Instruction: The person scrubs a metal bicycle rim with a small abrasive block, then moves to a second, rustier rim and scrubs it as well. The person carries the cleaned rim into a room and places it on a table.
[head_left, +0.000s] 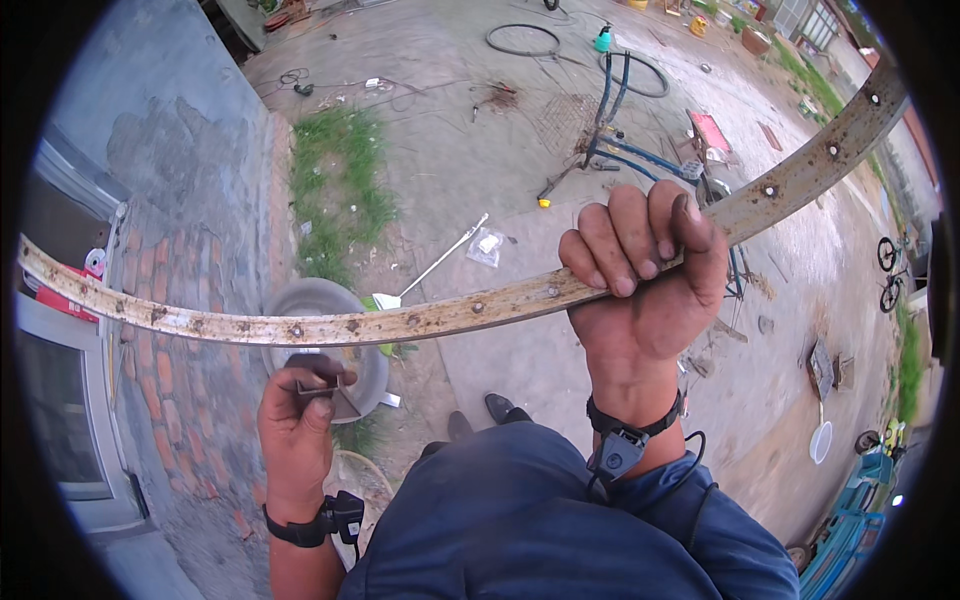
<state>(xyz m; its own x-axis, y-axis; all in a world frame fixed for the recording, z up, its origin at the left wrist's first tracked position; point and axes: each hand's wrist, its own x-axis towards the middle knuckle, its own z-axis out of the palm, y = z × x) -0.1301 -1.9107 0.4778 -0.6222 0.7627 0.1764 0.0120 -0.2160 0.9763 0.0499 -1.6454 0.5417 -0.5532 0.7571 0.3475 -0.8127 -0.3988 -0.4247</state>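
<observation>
A right hand (648,275) closes its fingers around a rusty, curved rim (400,326) pierced with a row of holes, holding it up in front of the body as it sweeps from far left to far right. Just to the near side of the rim, a left hand (300,425) pinches a small bent metal bracket (345,403) between thumb and fingers, apart from the rim. Both wrists wear black straps with small devices attached.

Below, a grey basin (377,375) sits on the ground beyond the left hand, partly hidden by the rim. To its right lies a white broom (440,262), with a clear bag (486,246) beside the handle. Grass (340,185) grows along the left, next to a wall (165,250) of exposed brick and grey render.

Farther off, beyond the right hand, stands a blue bike frame (635,163), a red stool (710,132) to its right. Two tyres lie at the far side of the yard, a green bottle (602,40) between them. A blue cart (850,535) occupies the near right edge.
</observation>
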